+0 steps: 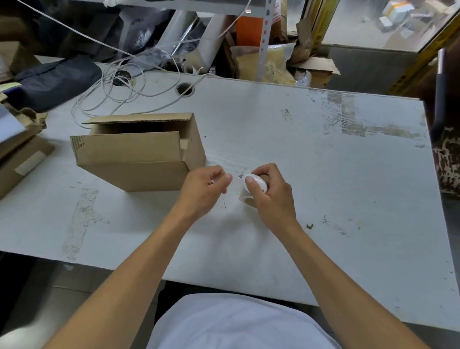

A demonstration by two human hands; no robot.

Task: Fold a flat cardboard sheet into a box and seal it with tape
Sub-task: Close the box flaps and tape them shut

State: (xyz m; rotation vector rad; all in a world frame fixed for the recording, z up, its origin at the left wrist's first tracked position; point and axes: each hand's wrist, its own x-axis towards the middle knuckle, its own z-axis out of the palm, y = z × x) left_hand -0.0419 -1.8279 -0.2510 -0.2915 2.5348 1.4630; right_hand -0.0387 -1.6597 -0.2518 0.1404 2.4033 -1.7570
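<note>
Nearest you, your right hand (269,191) curls around the tape roll (253,187) just above the counter (336,193), covering most of it, while your left hand (205,191) pinches what seems to be the tape's clear end, too faint to make out. Beyond your left hand the cardboard box (138,151) stands on the counter with loose flaps, its interior in shadow.

A brown corrugated cardboard box (138,151), folded up with its top flaps only partly closed, stands on the white desk (306,167) toward its left edge. A small white roll of clear tape (253,187) sits right of it, mid-desk.
</note>
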